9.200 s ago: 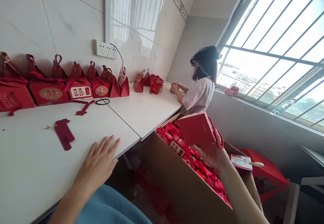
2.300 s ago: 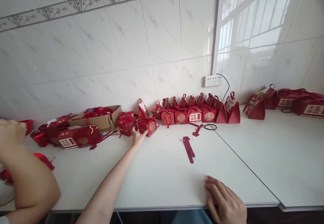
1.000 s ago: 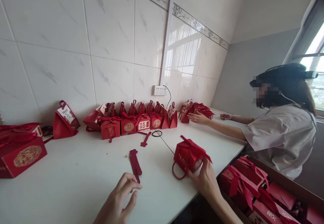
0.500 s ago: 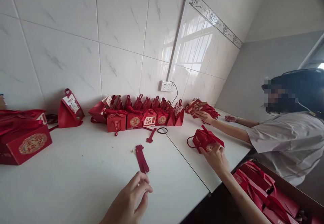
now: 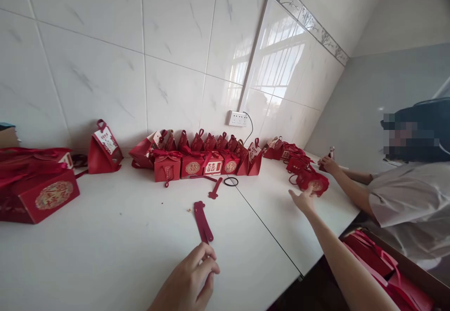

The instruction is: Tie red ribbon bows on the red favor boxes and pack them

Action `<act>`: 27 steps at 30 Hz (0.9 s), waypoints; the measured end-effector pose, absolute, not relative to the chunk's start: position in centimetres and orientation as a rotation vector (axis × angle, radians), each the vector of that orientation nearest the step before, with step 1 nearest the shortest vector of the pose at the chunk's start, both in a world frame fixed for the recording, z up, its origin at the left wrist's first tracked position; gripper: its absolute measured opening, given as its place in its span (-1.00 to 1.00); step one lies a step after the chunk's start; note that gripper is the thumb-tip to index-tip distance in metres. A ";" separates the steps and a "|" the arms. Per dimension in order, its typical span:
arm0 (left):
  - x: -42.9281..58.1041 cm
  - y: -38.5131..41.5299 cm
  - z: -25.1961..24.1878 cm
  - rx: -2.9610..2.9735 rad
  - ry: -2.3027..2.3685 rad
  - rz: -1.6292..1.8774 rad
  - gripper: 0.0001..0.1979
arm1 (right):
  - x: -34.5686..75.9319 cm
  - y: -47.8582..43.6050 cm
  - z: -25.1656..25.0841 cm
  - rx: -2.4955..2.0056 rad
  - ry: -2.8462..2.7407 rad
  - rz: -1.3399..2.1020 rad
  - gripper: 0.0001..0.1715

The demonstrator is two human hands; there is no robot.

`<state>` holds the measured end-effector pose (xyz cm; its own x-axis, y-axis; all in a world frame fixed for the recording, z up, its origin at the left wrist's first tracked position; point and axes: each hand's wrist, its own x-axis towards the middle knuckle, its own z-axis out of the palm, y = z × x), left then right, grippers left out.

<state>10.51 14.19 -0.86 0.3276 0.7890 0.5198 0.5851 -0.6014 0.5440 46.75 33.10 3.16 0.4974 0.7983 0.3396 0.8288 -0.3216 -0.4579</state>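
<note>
My right hand (image 5: 303, 199) is stretched out over the white table (image 5: 105, 250), fingers spread, its fingertips against a small red gift box (image 5: 314, 182) with a ribbon handle that rests on the table. It no longer grips the box. My left hand (image 5: 191, 280) rests on the table near the front edge, fingers loosely curled with nothing in them. Two flat dark red strips (image 5: 204, 222) lie just beyond it.
A row of red gift boxes (image 5: 197, 158) lines the tiled wall, with larger red boxes (image 5: 35, 193) at the left. A black ring (image 5: 231, 181) lies on the table. A co-worker's hand (image 5: 328, 163) sits at the far right. A carton (image 5: 397, 269) of red boxes stands below.
My right hand pushed the small red box farther right across the table toward the co-worker and opened off it. My left hand stayed put.
</note>
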 end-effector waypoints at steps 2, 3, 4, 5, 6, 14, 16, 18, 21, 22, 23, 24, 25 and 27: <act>10.4 14.5 -1.1 2.378 1.200 1.135 -0.78 | 45.1 32.9 2.0 -2.133 -1.456 0.034 -0.24; 10.4 14.6 -1.2 2.398 1.179 1.131 -0.79 | 44.2 32.5 1.4 -2.107 -1.534 0.083 -0.32; 10.4 14.6 -1.2 2.410 1.163 1.125 -0.80 | 43.2 31.9 0.7 -2.070 -1.615 0.125 -0.39; 10.4 14.5 -1.1 2.414 1.154 1.111 -0.80 | 42.2 31.2 0.1 -2.031 -1.688 0.161 -0.45; 10.5 14.3 -0.8 2.409 1.156 1.091 -0.80 | 41.4 30.4 -0.4 -1.994 -1.750 0.194 -0.49; 5.8 15.2 2.2 2.352 1.353 1.412 -0.73 | 39.9 27.5 -2.4 -1.867 -1.856 0.284 -0.51; 1.3 16.0 2.3 2.190 1.651 1.725 -0.71 | 40.2 27.9 -2.8 -1.822 -1.861 0.287 -0.53; -3.7 16.6 2.2 1.915 1.990 1.952 -0.66 | 40.5 28.3 -3.1 -1.793 -1.854 0.298 -0.54; -10.4 16.9 1.8 1.381 2.355 1.946 -0.46 | 41.0 29.0 -3.9 -1.752 -1.842 0.322 -0.57; -12.1 17.0 1.7 1.193 2.427 1.919 -0.37 | 41.2 29.2 -4.3 -1.729 -1.836 0.322 -0.59; -13.5 17.2 1.7 1.052 2.473 1.906 -0.28 | 41.4 29.5 -4.8 -1.703 -1.834 0.318 -0.62; -14.7 17.4 1.7 0.936 2.503 1.900 -0.19 | 41.7 29.8 -5.4 -1.682 -1.828 0.305 -0.65; -15.7 17.7 1.7 0.850 2.520 1.903 -0.12 | 42.0 30.0 -5.9 -1.665 -1.821 0.285 -0.68; -17.2 18.4 1.8 0.746 2.520 1.915 0.00 | 42.4 30.5 -6.7 -1.659 -1.801 0.222 -0.72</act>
